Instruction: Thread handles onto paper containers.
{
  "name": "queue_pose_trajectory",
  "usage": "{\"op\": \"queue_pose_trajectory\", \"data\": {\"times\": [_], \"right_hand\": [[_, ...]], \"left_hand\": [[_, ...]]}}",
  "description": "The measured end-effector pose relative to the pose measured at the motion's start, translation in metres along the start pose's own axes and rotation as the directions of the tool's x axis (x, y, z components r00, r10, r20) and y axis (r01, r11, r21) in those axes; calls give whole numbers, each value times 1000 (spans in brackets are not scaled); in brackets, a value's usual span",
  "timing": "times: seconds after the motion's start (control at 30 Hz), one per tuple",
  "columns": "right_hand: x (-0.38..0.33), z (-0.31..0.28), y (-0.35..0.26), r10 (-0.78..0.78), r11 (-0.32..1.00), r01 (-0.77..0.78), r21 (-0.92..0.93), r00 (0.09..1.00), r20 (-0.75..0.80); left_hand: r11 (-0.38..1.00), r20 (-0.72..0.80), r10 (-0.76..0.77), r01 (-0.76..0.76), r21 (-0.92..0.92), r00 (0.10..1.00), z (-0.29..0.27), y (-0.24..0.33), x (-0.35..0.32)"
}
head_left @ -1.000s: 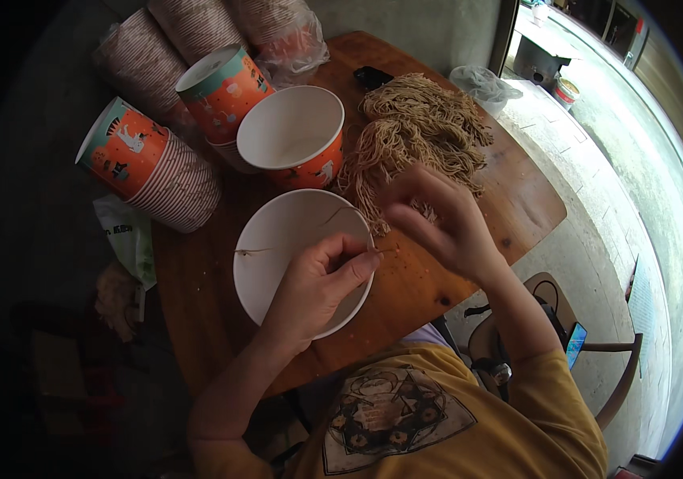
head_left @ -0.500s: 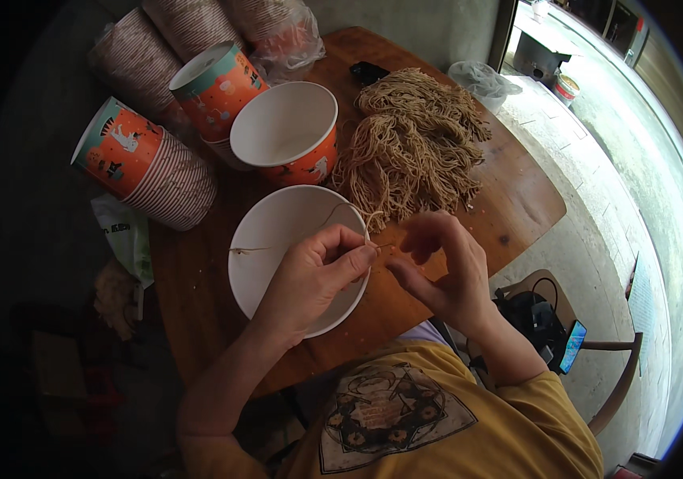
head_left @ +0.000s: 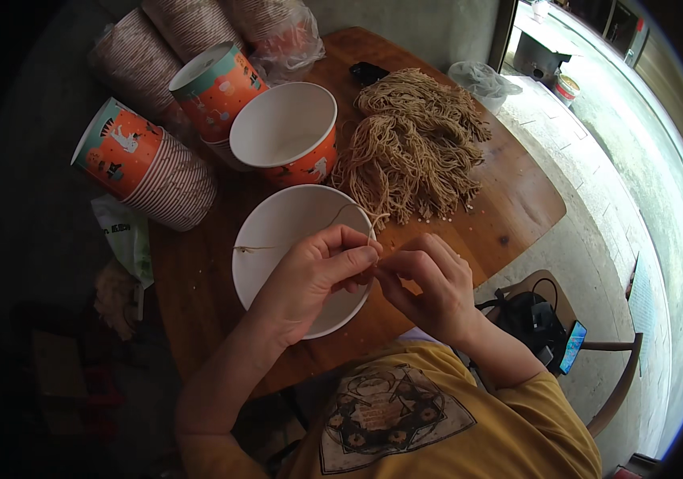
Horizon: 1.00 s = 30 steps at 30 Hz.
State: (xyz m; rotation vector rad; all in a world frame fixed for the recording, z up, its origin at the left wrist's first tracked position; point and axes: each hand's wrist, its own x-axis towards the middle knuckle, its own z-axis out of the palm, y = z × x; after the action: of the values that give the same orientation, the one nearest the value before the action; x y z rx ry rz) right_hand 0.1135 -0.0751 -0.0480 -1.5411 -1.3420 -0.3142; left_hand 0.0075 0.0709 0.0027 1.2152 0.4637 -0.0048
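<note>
Over the right part of a white bowl (head_left: pixel 258 223), my left hand (head_left: pixel 309 275) pinches a thin tan string (head_left: pixel 355 206) between thumb and forefinger. The string loops up above that hand, and a thin strand with a frayed end (head_left: pixel 247 249) sticks out to its left. Close beside it, my right hand (head_left: pixel 437 287) has its thumb and fingertips closed at the same spot, seemingly on the string's end, which is too small to see clearly. Behind my hands lies a large heap of tan strings (head_left: pixel 413 136).
Beyond the bowl an orange paper bucket (head_left: pixel 317 164) stands with its white inside showing. Stacks of paper buckets (head_left: pixel 150 160) lean at the left, with bagged stacks behind. All rest on a wooden table (head_left: pixel 533 199). A chair (head_left: pixel 617 391) holds a black bag (head_left: pixel 529 323) and a phone (head_left: pixel 573 347).
My right hand has moved left and its spread fingers have closed at my left fingertips. The bowl has shifted slightly right. My left hand keeps its pinch.
</note>
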Motion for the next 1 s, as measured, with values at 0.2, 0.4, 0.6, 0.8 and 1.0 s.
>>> {"op": "queue_pose_trajectory", "data": {"times": [0.2,0.4,0.6,0.8,1.0], "right_hand": [[0,1,-2,-113,992,113,-64,994,6],[-1,-6,1,-193,976,199,-85,978,77],[28,-17,6,-116,993,116,7,988,104],[36,-17,14,-178,983,164,76,951,251],[30,-18,19,-100,978,61,200,977,190]], "left_hand": [[994,11,-79,79,-69,997,-1,3,-3],[997,-8,-63,62,-35,998,0,4,-5],[999,5,-38,38,-6,999,2,4,-4],[999,7,12,-12,37,1000,6,4,-6],[999,-28,28,-27,46,999,6,5,-9]]}}
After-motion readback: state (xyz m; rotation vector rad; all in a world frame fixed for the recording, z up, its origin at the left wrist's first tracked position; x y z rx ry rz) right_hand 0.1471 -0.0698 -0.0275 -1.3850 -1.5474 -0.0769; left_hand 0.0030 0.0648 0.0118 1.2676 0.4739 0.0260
